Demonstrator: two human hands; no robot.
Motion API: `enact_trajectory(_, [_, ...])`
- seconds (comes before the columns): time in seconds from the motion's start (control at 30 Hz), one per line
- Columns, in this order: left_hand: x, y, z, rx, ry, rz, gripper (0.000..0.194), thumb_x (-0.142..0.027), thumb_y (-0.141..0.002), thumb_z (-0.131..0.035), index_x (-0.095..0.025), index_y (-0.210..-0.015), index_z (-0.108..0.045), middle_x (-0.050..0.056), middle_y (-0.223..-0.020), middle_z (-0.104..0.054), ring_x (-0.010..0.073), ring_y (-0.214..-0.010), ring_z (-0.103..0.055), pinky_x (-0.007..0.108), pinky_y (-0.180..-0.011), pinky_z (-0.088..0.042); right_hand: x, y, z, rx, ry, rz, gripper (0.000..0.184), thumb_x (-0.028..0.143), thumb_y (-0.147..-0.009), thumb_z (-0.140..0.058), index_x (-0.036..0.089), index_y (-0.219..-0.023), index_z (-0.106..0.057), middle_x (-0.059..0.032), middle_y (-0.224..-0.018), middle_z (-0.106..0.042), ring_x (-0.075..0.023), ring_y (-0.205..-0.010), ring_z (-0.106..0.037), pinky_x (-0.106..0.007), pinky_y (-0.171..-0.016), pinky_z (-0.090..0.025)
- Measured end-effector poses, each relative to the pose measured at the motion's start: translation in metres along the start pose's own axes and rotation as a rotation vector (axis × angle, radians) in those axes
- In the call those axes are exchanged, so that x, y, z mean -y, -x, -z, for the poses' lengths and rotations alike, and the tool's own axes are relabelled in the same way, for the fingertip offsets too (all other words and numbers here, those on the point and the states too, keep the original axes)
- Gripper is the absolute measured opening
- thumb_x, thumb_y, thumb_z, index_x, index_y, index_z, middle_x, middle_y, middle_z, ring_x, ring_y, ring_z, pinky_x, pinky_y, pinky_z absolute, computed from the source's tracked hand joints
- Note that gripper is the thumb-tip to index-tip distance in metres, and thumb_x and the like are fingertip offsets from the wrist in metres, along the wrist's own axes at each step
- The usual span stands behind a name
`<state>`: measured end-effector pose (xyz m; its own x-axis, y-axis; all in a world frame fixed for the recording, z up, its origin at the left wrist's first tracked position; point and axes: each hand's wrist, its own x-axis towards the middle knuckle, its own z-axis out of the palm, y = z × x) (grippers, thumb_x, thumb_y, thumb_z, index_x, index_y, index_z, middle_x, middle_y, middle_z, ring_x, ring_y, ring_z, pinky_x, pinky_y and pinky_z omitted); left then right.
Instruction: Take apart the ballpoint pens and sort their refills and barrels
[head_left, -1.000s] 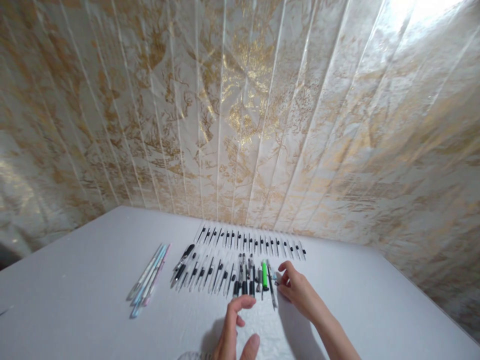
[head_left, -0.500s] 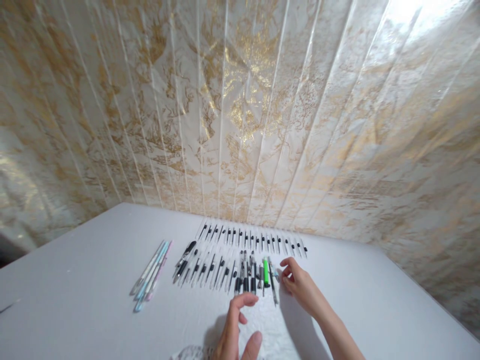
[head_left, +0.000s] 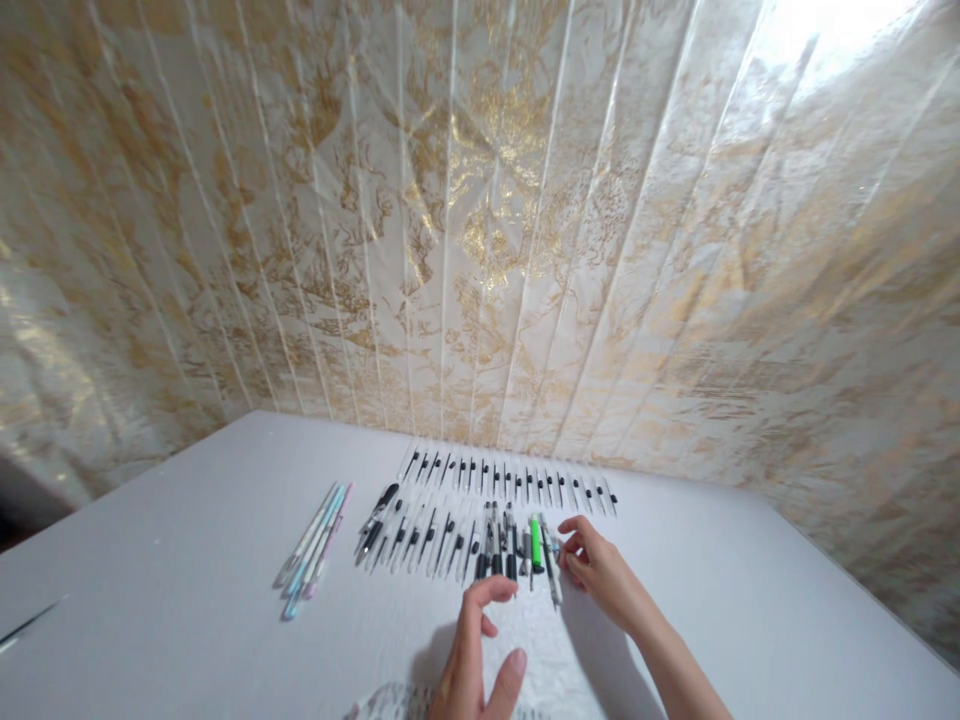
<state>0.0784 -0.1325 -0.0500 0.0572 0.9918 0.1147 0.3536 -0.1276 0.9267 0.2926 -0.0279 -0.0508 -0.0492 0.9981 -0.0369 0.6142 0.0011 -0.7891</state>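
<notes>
Many pens lie side by side on a white table (head_left: 187, 560). A far row of clear pens with black caps (head_left: 510, 478) runs near the wall. A nearer row (head_left: 442, 538) holds clear and black pens and one green pen (head_left: 535, 543). My right hand (head_left: 600, 568) rests at the right end of the nearer row, fingers curled and touching the pen just right of the green one. My left hand (head_left: 476, 650) hovers just in front of the row, fingers apart and bent, holding nothing.
A small bunch of pastel blue and pink pens (head_left: 315, 548) lies to the left. A thin dark pen (head_left: 26, 625) sits at the table's left edge. A glossy gold-and-white panelled wall (head_left: 480, 220) stands right behind the table.
Both hands have stayed almost in place; the view has shifted slightly. My left index finger has reached a little closer to the nearer row.
</notes>
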Motion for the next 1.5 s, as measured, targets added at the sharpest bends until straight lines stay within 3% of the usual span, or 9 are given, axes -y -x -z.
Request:
enact_trajectory(0.1, [-0.001, -0.02, 0.02, -0.02, -0.074, -0.063, 0.037, -0.033, -0.088, -0.044, -0.027, -0.124, -0.043, 0.005, -0.125, -0.056, 0.017, -0.095, -0.058, 0.028, -0.086, -0.049, -0.004, -0.002, -0.001, 0.016, -0.038, -0.003, 0.028, 0.011, -0.069, -0.043, 0.023, -0.095, -0.046, 0.0042, -0.069, -0.06, -0.0114, -0.051, -0.052, -0.022, -0.05, -0.038])
enact_trajectory(0.23, [0.01, -0.065, 0.08, -0.155, -0.47, -0.171, 0.027, -0.022, -0.088, -0.041, -0.021, -0.115, -0.046, 0.009, -0.12, -0.056, 0.0194, -0.113, -0.053, 0.031, -0.096, -0.045, -0.007, -0.001, 0.004, 0.063, -0.067, -0.01, 0.024, 0.016, -0.07, -0.046, 0.022, -0.093, -0.047, 0.0044, -0.068, -0.057, -0.0115, -0.052, -0.052, -0.022, -0.048, -0.038])
enact_trajectory(0.3, [0.022, -0.083, 0.117, -0.202, -0.903, -0.079, 0.022, -0.021, -0.089, -0.041, -0.02, -0.109, -0.051, 0.008, -0.115, -0.058, 0.0196, -0.113, -0.053, 0.03, -0.098, -0.043, -0.007, 0.003, 0.009, 0.072, -0.054, -0.011, 0.021, 0.021, -0.072, -0.048, 0.022, -0.093, -0.048, 0.004, -0.069, -0.057, -0.0119, -0.052, -0.052, -0.023, -0.047, -0.039])
enact_trajectory(0.47, [0.048, -0.09, 0.183, -0.268, -1.127, 0.152, 0.024, -0.021, -0.086, -0.042, -0.009, -0.099, -0.059, 0.018, -0.101, -0.061, 0.0349, -0.101, -0.057, 0.044, -0.084, -0.047, -0.003, 0.019, 0.021, 0.07, -0.057, -0.019, 0.025, 0.029, -0.074, -0.047, 0.021, -0.098, -0.049, 0.0004, -0.076, -0.059, -0.0139, -0.057, -0.054, -0.024, -0.047, -0.041])
enact_trajectory(0.9, [0.058, -0.084, 0.21, -0.198, -1.196, 0.276, 0.032, -0.026, -0.09, -0.032, -0.011, -0.089, -0.06, 0.019, -0.094, -0.067, 0.0317, -0.093, -0.064, 0.036, -0.08, -0.045, 0.03, 0.034, 0.044, 0.003, -0.151, 0.046, 0.028, 0.039, -0.075, -0.053, 0.021, -0.096, -0.055, -0.0007, -0.073, -0.061, -0.015, -0.059, -0.054, -0.027, -0.051, -0.043])
enact_trajectory(1.0, [0.039, -0.084, 0.198, -0.245, -1.078, 0.209, 0.031, -0.028, -0.093, -0.027, -0.015, -0.091, -0.055, 0.015, -0.091, -0.068, 0.0259, -0.084, -0.066, 0.032, -0.076, -0.046, 0.042, 0.036, 0.043, 0.028, -0.242, 0.062, 0.029, 0.042, -0.077, -0.055, 0.02, -0.095, -0.056, 0.0002, -0.069, -0.06, -0.0139, -0.057, -0.052, -0.026, -0.05, -0.042])
enact_trajectory(1.07, [0.021, -0.077, 0.167, -0.272, -0.79, 0.05, 0.03, -0.035, -0.095, -0.025, -0.021, -0.092, -0.051, 0.006, -0.082, -0.066, 0.0209, -0.072, -0.064, 0.028, -0.069, -0.046, 0.054, 0.038, 0.032, 0.06, -0.345, 0.074, 0.032, 0.046, -0.078, -0.058, 0.018, -0.095, -0.057, 0.002, -0.065, -0.057, -0.0122, -0.053, -0.049, -0.024, -0.049, -0.04])
enact_trajectory(1.3, [0.0, -0.035, 0.023, 0.228, -0.102, -0.218, 0.036, -0.046, -0.095, -0.029, -0.023, -0.088, -0.057, -0.002, -0.066, -0.06, 0.0146, -0.063, -0.06, 0.02, -0.062, -0.044, 0.069, 0.056, -0.055, 0.096, -0.793, 0.045, 0.055, 0.072, -0.071, -0.062, 0.018, -0.079, -0.056, 0.0082, -0.052, -0.039, -0.0066, -0.042, -0.033, -0.02, -0.04, -0.031])
enact_trajectory(1.5, [0.021, -0.038, 0.019, 0.274, -0.165, -0.102, 0.019, -0.039, -0.083, -0.053, -0.024, -0.094, -0.055, -0.007, -0.063, -0.052, 0.0109, -0.054, -0.051, 0.017, -0.052, -0.038, 0.035, 0.063, -0.072, -0.108, -0.906, -0.112, 0.058, 0.077, -0.069, -0.059, 0.02, -0.068, -0.051, 0.0126, -0.042, -0.025, -0.0049, -0.038, -0.021, -0.018, -0.038, -0.025])
